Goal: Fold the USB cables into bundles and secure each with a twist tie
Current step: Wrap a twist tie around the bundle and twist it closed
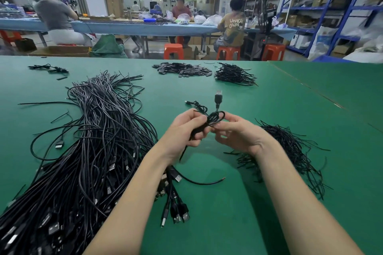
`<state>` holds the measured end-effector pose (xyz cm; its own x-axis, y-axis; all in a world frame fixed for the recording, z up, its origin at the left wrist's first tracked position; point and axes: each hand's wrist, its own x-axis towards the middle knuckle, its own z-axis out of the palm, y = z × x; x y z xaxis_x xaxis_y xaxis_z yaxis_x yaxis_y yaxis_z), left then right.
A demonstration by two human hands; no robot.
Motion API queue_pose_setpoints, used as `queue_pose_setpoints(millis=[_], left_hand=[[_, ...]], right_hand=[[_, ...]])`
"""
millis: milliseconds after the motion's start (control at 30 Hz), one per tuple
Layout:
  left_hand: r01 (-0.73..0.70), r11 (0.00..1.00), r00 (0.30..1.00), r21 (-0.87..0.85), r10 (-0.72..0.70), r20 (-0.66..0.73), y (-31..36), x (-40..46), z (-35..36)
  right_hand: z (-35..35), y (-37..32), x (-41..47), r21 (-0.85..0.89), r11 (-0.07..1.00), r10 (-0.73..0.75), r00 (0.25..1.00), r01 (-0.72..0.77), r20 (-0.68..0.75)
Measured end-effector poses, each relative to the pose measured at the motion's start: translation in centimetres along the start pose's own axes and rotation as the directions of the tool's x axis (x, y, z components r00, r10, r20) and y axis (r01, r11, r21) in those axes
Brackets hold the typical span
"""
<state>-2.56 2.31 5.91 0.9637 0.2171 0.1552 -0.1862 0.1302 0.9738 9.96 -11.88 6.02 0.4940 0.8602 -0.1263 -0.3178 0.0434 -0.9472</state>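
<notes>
Left hand (187, 128) fingers are curled round the folded cable bundle (209, 123) at its middle, held above the table (269, 203) at centre; right hand (234, 132) fingers pinch the same bundle at its right side, where a loop of cable stands up beside the fingertips. Whether a twist tie is already in the pinch cannot be told; the black strands merge. The USB plug (218, 97) stands clear above the bundle, and a thin tail end points off to the far left. Judgement: the cable is light, thin and limp but springy, so the folds will open if the middle grip slackens; hold should stay on the waist of the bundle, not on the plug, and the tie should go round that waist. The jacket looks smooth and could slide between fingers. To the left lies the large heap of loose cables (87, 151), plugs toward the near edge. To the right, just under the right wrist, lies a pile of twist ties (294, 151). At the far edge sit a second tie pile (234, 74) and a heap of small black pieces (182, 69).
</notes>
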Motion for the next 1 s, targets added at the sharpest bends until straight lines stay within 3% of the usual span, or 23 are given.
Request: queue_pose_setpoints(millis=[133, 267, 433, 533, 633, 800, 900, 1000], left_hand=[[-0.041, 0.976, 0.995, 0.213, 0.02, 0.099, -0.1, -0.2, -0.1], [-0.087, 0.924, 0.996, 0.372, 0.077, 0.04, -0.9, -0.1, 0.1], [-0.178, 0.746, 0.962, 0.641, 0.269, -0.046, -1.9, 0.2, 0.7], [-0.172, 0.694, 0.916, 0.699, 0.373, -0.145, -2.1, 0.4, 1.0], [-0.118, 0.768, 0.859, 0.63, 0.397, -0.323, -2.3, 0.6, 1.1], [-0.015, 0.92, 0.848, 0.391, 0.219, -0.482, -2.0, 1.0, 0.4], [-0.022, 0.95, 0.836, 0.311, 0.188, -0.516, -2.0, 1.0, 0.3], [-0.049, 0.941, 0.808, 0.335, 0.235, -0.54, -2.0, 0.8, 0.3]], right_hand=[[-0.9, -4.3, 0.4, -0.494, 0.869, 0.056, 0.994, -0.004, 0.09], [0.4, -7.8, 1.4, -0.844, 0.535, 0.155, 0.987, -0.042, 0.049], [3.0, -9.5, 2.7, -0.972, 0.233, 0.142, 0.99, -0.015, 0.018], [4.4, -9.5, 2.8, -0.995, 0.089, 0.04, 0.998, 0.04, 0.044], [4.7, -8.6, 2.2, -0.988, 0.084, -0.166, 0.979, 0.131, 0.115], [4.2, -6.3, 0.8, -0.926, 0.229, -0.401, 0.895, 0.302, 0.193], [4.0, -5.1, 0.4, -0.915, 0.18, -0.489, 0.84, 0.362, 0.236], [3.8, -4.2, 0.3, -0.913, 0.12, -0.525, 0.805, 0.39, 0.275]])
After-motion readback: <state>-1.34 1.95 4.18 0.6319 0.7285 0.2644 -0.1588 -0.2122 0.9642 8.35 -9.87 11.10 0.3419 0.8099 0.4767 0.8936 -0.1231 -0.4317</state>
